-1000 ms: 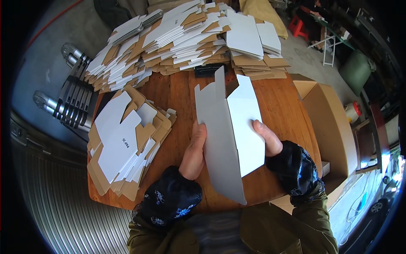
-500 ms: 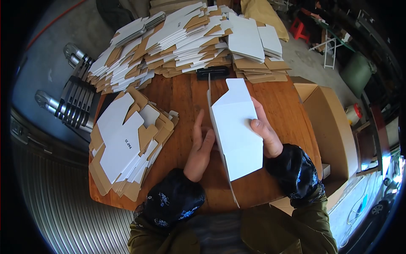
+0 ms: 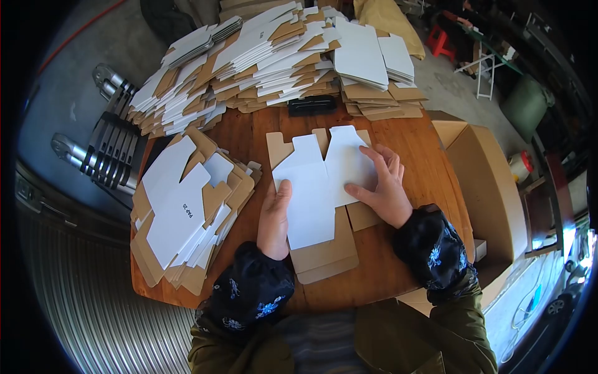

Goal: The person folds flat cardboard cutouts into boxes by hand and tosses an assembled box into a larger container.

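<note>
A flattened cardboard box [image 3: 308,206], white with brown flaps, faces up in front of me over the middle of the table. At its left edge my left hand [image 3: 273,218] grips it, thumb on the white face and the other fingers largely hidden along the side. My right hand [image 3: 387,184] is on the right white panel, thumb and bent fingers apart and touching it near the edge. To the left lies a pile of similar flat boxes [image 3: 177,209], the top one printed "PAP 20".
Tall stacks of flat boxes [image 3: 268,59] line the far side of the wooden table [image 3: 417,162], with a black object [image 3: 312,105] before them. An open carton [image 3: 492,187] stands at the right. A folded metal ladder [image 3: 109,146] leans at the left.
The box has turned from nearly edge-on to lying face up, its panels and brown flaps spread out. My left hand has moved left and closed on its edge.
</note>
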Action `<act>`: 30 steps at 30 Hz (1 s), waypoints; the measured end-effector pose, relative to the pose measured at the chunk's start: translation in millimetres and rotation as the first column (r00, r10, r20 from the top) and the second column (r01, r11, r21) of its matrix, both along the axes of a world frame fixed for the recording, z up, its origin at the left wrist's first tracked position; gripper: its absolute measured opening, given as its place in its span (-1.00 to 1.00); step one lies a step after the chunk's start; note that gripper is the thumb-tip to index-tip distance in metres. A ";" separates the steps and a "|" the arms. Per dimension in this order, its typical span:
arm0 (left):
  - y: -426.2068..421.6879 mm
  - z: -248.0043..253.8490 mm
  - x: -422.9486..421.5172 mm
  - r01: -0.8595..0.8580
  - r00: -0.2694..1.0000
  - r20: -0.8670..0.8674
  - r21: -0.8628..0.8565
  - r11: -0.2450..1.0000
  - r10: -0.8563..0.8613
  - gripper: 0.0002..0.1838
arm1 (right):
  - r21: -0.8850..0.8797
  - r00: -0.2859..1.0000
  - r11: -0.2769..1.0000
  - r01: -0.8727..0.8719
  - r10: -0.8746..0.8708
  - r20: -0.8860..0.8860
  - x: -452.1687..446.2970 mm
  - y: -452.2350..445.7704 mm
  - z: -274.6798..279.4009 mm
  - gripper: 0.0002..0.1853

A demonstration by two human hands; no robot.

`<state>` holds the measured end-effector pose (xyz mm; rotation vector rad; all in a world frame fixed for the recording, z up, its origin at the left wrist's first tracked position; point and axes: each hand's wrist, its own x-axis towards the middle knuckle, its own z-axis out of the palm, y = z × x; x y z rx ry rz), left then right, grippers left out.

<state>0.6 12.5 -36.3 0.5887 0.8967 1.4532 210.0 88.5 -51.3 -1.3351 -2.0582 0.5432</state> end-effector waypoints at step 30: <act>3.9 -19.6 -10.9 0.018 0.994 -0.110 -0.011 1.000 -0.019 -0.57 | -0.210 0.806 0.964 -0.164 0.008 -0.592 5.5 13.9 -1.1 -0.17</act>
